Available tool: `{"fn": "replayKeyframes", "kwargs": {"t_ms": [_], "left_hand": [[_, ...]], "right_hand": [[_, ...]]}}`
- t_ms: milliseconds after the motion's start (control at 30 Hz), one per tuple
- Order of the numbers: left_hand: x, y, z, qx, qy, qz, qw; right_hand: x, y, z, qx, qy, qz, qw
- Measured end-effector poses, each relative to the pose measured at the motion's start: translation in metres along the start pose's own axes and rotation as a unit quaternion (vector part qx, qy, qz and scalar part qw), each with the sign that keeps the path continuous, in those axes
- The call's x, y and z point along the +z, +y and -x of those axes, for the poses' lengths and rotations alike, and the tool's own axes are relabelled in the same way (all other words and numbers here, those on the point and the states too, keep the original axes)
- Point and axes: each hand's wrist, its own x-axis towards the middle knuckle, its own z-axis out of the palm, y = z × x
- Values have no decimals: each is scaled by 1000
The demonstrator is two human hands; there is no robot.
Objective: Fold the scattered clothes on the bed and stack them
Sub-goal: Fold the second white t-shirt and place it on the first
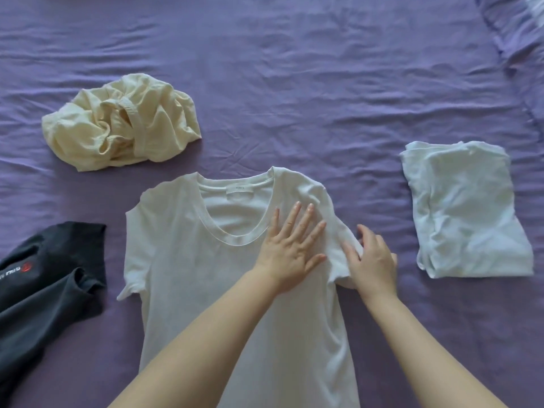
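Observation:
A white T-shirt [188, 260] lies spread flat on the purple bed sheet [294, 83], collar away from me. My left hand [290, 245] presses flat on its chest, just right of the collar, fingers straight. My right hand [372, 260] pinches the shirt's right sleeve at the sleeve's edge, thumb on top of the cloth. To the right lies a folded pale-blue garment [465, 213]. A crumpled cream garment [123, 122] sits at the back left. A black T-shirt [44, 284] with a small red print lies unfolded at the left edge.
The purple sheet is wrinkled and bare across the far half. A purple ruffled pillow edge [512, 28] shows at the top right corner.

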Motion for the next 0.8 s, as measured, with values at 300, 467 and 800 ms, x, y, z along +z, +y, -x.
{"fn": "replayKeyframes", "kwargs": {"t_ms": [300, 467, 800], "left_hand": [[6, 14, -21, -39, -33, 2, 999], [7, 22, -33, -42, -39, 5, 998], [4, 25, -43, -68, -55, 5, 996]], "right_hand": [[-34, 25, -27, 63, 74, -188, 977], [-24, 14, -14, 109, 2, -188, 976], [-22, 8, -6, 21, 17, -170, 985]]}}
